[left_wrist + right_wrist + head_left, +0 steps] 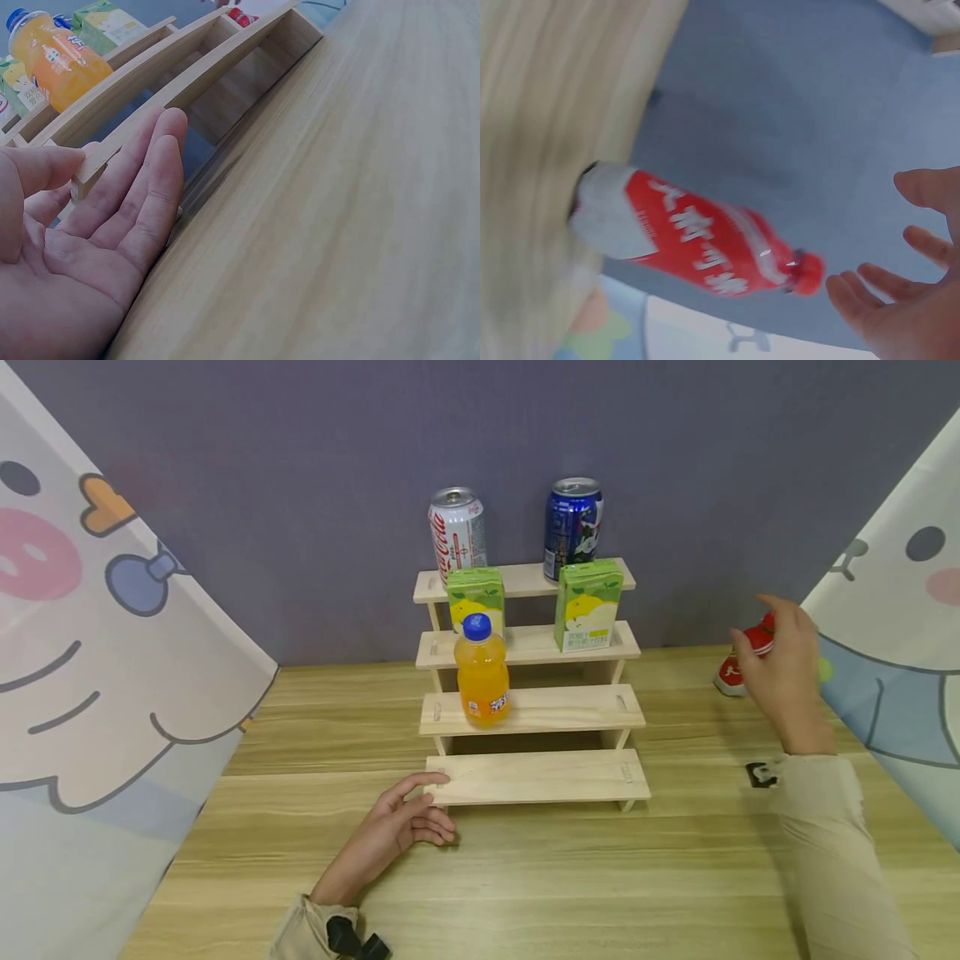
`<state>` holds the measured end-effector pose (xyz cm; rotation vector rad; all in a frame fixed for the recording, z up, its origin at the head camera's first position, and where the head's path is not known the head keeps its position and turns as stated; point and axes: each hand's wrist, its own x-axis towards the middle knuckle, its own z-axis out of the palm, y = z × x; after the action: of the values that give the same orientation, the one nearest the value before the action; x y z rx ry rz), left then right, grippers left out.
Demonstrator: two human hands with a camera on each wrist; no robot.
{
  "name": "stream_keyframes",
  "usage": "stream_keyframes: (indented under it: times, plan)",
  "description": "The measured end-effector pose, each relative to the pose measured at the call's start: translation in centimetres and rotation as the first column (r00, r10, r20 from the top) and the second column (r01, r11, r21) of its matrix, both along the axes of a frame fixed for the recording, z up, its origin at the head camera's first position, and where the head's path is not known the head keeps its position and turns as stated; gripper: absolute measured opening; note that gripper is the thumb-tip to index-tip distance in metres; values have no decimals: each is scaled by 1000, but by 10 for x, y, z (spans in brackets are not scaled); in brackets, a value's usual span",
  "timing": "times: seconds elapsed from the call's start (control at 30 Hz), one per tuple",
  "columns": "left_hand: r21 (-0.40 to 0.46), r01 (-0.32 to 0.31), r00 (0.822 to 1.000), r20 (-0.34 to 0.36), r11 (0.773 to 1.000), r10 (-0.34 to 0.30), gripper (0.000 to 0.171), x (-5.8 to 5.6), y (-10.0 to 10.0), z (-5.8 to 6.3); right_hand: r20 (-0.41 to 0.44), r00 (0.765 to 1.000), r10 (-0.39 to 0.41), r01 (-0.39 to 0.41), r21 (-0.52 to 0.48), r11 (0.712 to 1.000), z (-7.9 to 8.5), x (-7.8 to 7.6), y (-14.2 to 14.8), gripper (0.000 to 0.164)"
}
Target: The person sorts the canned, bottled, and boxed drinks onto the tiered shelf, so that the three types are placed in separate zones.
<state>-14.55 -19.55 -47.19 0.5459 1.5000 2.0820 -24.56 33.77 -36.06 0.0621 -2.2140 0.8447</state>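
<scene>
A tiered wooden display stand (555,777) holds several drinks. My left hand (390,831) is at the left end of its lowest board; in the left wrist view, thumb and forefinger pinch the board's corner while the other fingers extend below. To the right of the stand, a red and white soda bottle (697,232) with a red cap stands on the table. Partly covering it in the head view is my right hand (783,672). The right wrist view shows that hand's fingers spread near the cap, apart from the bottle, with nothing in them.
An orange soda bottle (482,681) stands on the second step. Two green juice cartons (588,610) occupy the third. On top are a white cola can (457,535) and a blue can (573,531). A grey partition (337,527) rises behind; printed cloths (90,693) flank the table.
</scene>
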Motion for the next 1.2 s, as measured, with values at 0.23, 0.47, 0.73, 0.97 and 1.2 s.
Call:
stream_keyframes:
  times: [0.23, 0.47, 0.73, 0.97, 1.2]
  plan:
    - [38, 8, 1000, -23, 999, -7, 39, 1, 0, -3, 101, 993, -55, 60, -45, 997, -19, -5, 21, 65]
    - [40, 9, 1000, -21, 999, -9, 39, 0, 0, -4, 205, 978, -37, 49, -53, 997, -37, -7, 36, 78]
    - [37, 11, 1000, -23, 999, -11, 39, -3, 0, -3, 173, 981, -91, 102, -56, 993, -52, -14, 40, 82]
    - [20, 16, 1000, -15, 1000, -15, 39, -5, -1, 0, 155, 973, -170, 184, -79, 980, -57, -18, 37, 82]
    - [20, 21, 1000, -5, 1000, -20, 39, -3, -1, -2, 169, 972, -166, 181, -76, 981, -55, -16, 33, 83]
